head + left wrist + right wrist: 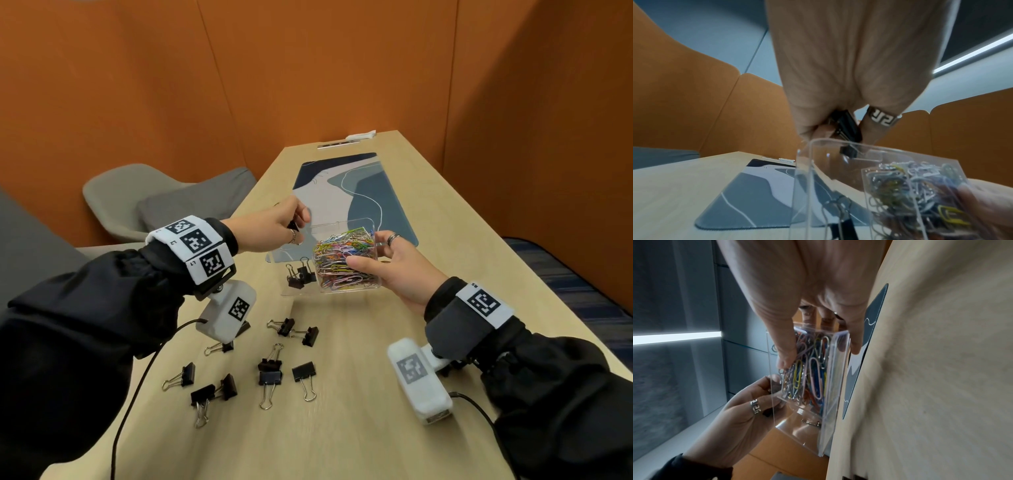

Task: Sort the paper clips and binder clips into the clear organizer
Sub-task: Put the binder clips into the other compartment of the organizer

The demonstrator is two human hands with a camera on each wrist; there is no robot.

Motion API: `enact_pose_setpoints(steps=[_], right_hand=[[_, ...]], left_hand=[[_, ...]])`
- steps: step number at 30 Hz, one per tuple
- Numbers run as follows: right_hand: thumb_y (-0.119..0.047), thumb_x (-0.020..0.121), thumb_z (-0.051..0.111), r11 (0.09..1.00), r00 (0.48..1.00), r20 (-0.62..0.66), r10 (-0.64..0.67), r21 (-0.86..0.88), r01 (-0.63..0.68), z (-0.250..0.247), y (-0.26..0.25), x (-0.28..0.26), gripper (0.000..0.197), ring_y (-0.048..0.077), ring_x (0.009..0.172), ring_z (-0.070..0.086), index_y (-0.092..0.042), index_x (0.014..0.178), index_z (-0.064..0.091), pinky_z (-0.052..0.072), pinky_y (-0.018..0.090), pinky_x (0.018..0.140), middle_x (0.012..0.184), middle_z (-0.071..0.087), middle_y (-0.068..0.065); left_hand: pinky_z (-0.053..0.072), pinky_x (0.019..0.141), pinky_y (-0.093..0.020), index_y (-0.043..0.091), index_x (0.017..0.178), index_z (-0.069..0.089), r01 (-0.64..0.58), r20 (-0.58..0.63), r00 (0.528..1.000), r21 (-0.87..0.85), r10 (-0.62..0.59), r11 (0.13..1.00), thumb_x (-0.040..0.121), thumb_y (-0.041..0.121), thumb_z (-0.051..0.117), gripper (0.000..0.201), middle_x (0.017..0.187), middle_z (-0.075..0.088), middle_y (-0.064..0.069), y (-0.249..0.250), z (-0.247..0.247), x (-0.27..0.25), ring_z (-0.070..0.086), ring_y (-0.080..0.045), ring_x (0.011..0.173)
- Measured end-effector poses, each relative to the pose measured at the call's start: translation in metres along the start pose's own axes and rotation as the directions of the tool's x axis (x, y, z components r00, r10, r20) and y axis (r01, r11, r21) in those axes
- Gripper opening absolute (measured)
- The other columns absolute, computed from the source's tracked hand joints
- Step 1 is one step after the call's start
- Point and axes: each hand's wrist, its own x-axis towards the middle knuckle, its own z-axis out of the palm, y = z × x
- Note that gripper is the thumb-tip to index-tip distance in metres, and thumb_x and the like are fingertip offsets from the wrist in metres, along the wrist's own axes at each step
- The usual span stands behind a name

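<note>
The clear organizer [301, 255] stands at the table's middle. Its right compartment is packed with coloured paper clips [342, 260]; the left one holds a few black binder clips [301, 275]. My right hand [380, 263] grips the organizer's right end, thumb on the near wall, fingers on the far wall [789, 353]. My left hand [291, 222] hovers over the left compartment's far rim and pinches a black binder clip [846, 128], mostly hidden by the fingers. Several black binder clips [270, 373] lie loose on the near table.
A blue patterned desk mat [370, 185] lies behind the organizer. Grey chairs [144, 198] stand left of the table, orange partition walls all around. Camera cables trail from both wrists over the near table edge. A white object [359, 136] sits at the far end.
</note>
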Motion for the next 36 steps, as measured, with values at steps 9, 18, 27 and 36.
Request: enact_pose_setpoints(steps=[9, 18, 27, 36], right_hand=[[-0.019, 0.075, 0.075, 0.999, 1.000, -0.009, -0.015, -0.034, 0.015, 0.002, 0.000, -0.002, 0.059, 0.020, 0.104, 0.062, -0.012, 0.125, 0.044, 0.052, 0.038, 0.093, 0.118, 0.060, 0.008], [-0.017, 0.076, 0.075, 1.000, 1.000, -0.009, -0.011, -0.003, 0.011, 0.002, -0.001, -0.001, 0.062, 0.019, 0.102, 0.063, -0.010, 0.129, 0.042, 0.054, 0.032, 0.087, 0.118, 0.061, 0.009], [-0.021, 0.076, 0.075, 1.000, 1.000, -0.013, -0.009, -0.023, 0.009, 0.002, -0.002, -0.002, 0.065, 0.021, 0.106, 0.062, -0.012, 0.130, 0.041, 0.052, 0.037, 0.094, 0.120, 0.060, 0.008], [-0.020, 0.076, 0.074, 1.000, 1.000, -0.010, -0.006, -0.013, 0.006, 0.003, -0.003, -0.003, 0.063, 0.022, 0.108, 0.061, -0.012, 0.129, 0.041, 0.051, 0.039, 0.095, 0.121, 0.059, 0.009]], left_hand=[[0.040, 0.065, -0.016, 0.021, 0.102, 0.051, -0.052, 0.031, 0.998, -0.049, 0.053, 0.997, 0.094, 0.003, 0.049, 0.020, 0.089, 0.055, 0.005, -0.008, -0.002, -0.003, 0.050, -0.009, 0.078], [0.034, 0.054, -0.017, 0.018, 0.101, 0.052, -0.079, 0.072, 0.993, -0.193, 0.094, 0.978, 0.095, -0.007, 0.041, 0.028, 0.102, 0.068, 0.001, -0.008, -0.005, -0.007, 0.048, -0.005, 0.066], [0.036, 0.059, -0.018, 0.027, 0.107, 0.054, -0.100, -0.034, 0.995, -0.278, 0.095, 0.955, 0.091, -0.012, 0.044, 0.044, 0.110, 0.051, 0.006, -0.013, -0.010, -0.009, 0.047, 0.001, 0.061], [0.052, 0.064, -0.018, 0.018, 0.094, 0.060, -0.064, -0.203, 0.979, -0.224, 0.018, 0.973, 0.073, -0.005, 0.074, 0.033, 0.079, 0.051, 0.001, -0.006, -0.007, -0.003, 0.059, -0.016, 0.071]])
